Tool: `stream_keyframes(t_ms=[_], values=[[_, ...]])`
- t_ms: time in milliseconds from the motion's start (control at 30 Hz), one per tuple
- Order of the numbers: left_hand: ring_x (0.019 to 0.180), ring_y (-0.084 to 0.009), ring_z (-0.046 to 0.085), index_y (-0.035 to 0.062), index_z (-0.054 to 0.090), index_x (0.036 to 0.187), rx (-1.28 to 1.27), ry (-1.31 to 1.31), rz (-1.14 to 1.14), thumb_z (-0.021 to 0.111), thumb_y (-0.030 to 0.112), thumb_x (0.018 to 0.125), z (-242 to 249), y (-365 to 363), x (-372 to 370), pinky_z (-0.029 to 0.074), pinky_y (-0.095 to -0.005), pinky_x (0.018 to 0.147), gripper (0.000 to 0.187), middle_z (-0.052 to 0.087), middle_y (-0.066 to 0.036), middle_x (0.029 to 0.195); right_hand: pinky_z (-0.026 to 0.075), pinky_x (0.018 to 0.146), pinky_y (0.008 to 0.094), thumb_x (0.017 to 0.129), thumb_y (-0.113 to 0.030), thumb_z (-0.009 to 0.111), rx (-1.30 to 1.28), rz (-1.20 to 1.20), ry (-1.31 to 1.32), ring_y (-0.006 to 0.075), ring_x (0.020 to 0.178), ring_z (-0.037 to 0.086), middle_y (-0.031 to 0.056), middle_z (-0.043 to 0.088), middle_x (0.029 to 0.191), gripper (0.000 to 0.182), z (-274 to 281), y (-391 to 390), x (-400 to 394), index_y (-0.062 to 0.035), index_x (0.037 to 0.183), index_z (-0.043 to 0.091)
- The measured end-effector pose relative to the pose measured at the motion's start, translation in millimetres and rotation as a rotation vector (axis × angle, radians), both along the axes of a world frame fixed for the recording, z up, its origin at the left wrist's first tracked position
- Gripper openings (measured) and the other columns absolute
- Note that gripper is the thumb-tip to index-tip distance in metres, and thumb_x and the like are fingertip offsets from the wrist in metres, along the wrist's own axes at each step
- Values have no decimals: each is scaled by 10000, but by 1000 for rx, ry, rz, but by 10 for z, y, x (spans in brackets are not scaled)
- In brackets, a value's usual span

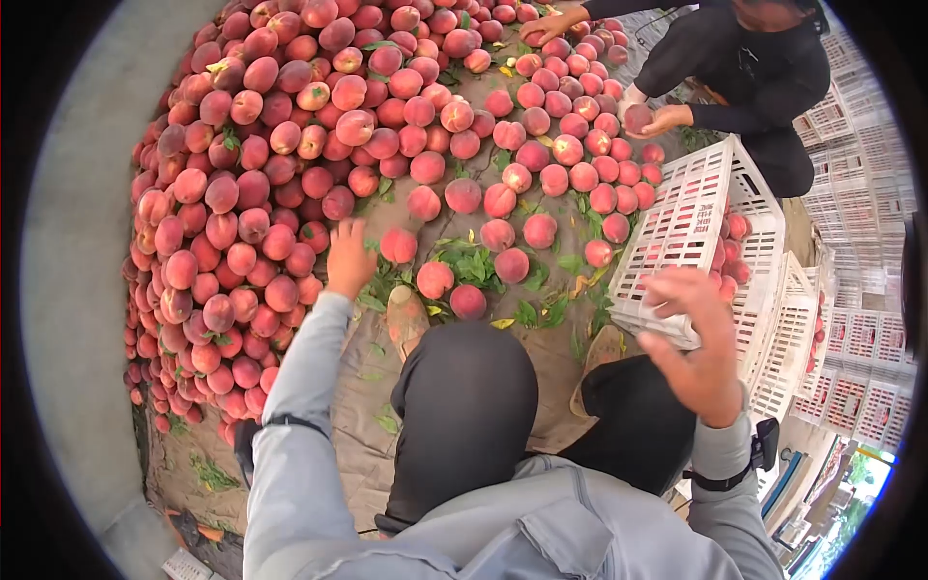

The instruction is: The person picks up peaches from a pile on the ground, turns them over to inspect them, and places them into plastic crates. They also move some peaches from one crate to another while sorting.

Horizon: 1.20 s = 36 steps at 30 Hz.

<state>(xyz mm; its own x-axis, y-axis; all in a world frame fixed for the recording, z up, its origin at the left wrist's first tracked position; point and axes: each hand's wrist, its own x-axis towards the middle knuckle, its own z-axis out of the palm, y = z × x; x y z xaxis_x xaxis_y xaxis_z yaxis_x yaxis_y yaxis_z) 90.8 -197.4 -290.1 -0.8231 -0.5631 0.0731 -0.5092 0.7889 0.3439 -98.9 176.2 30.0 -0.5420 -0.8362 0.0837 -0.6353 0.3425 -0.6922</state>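
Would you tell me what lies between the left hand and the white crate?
In the head view, loose peaches and green leaves lie on the brown ground sheet between the left hand and the white crate.

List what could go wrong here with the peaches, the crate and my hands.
1. The left hand reaches into loose peaches at the pile's edge; nudging one could send neighbours rolling onto the leaves.
2. The shoes sit close to peaches on the ground cloth, so a shifted foot might bruise one.
3. The white crate stands tilted with peaches inside; a knock from the empty right hand could spill them.
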Motion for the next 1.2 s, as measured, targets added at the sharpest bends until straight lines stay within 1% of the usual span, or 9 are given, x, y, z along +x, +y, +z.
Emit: stream_keyframes(t_ms=[100, 367, 533, 700, 767, 933, 1033, 1133, 1200], values=[[1117, -350, 484, 57, 482, 1147, -303, -111, -55, 704, 102, 665, -131, -491, -483, 445, -429, 911, 533, 519, -146, 1152, 509, 766, 304, 783, -12, 693, 75, -3, -105, 194, 888, 616, 108, 562, 1108, 431, -259, -125, 43, -44, 1199, 584], [1045, -305, 542, 79, 531, 1088, -336, -298, 153, 761, 173, 651, -930, -1042, -1065, 431, -412, 918, 503, 551, -164, 1081, 511, 739, 295, 833, -49, 681, 190, 1, -335, 183, 836, 647, 93, 608, 978, 341, -656, -375, -99, -39, 1165, 601], [979, -359, 586, 108, 523, 1144, -312, -114, 67, 779, 158, 624, -487, -604, -953, 466, -464, 881, 582, 546, -186, 1107, 509, 727, 290, 837, -46, 679, 205, -18, -473, 170, 820, 648, 85, 615, 947, 332, -764, -358, -163, -38, 1161, 604], [925, -299, 636, 83, 523, 1192, 527, 254, 126, 767, 191, 662, -114, 122, -855, 511, -396, 843, 593, 582, -164, 1125, 502, 776, 290, 888, -108, 652, 176, -177, -723, 173, 885, 635, 79, 611, 1023, 418, -834, -257, -163, -49, 1280, 519], [996, -170, 591, 65, 539, 1186, 854, 421, -150, 756, 163, 702, 494, 522, -992, 490, -325, 872, 539, 581, -80, 1131, 507, 792, 299, 896, -135, 646, 112, -273, -904, 192, 904, 636, 90, 595, 1074, 480, -874, -282, -126, -66, 1333, 460], [1202, -238, 485, 68, 471, 1347, 1217, 375, -854, 799, 144, 695, 1513, 1179, -1258, 435, -380, 975, 733, 467, -130, 1332, 532, 799, 325, 897, -173, 626, -177, -490, -1550, 248, 955, 637, 129, 528, 1209, 597, -873, -414, -92, -120, 1413, 331], [1006, -202, 563, 52, 514, 1286, 1068, 347, -550, 800, 180, 727, 1148, 920, -1441, 488, -334, 847, 640, 560, -86, 1203, 551, 737, 359, 901, -151, 562, -129, -436, -1484, 266, 910, 651, 127, 542, 1183, 511, -921, -278, -205, -128, 1364, 347], [1087, -363, 544, 64, 544, 1236, 139, 151, -308, 769, 206, 726, -65, 267, -1530, 432, -461, 928, 576, 585, -192, 1151, 554, 688, 354, 910, -153, 564, -428, -560, -1507, 268, 823, 661, 125, 564, 1135, 489, -835, -283, -246, -121, 1351, 356], [1120, -409, 506, 100, 470, 1332, 132, -88, -158, 790, 236, 702, -716, 78, -1386, 416, -478, 956, 720, 545, -208, 1215, 553, 667, 349, 912, -161, 568, -478, -570, -1476, 266, 805, 660, 126, 565, 1127, 482, -865, -240, -324, -120, 1346, 361]])
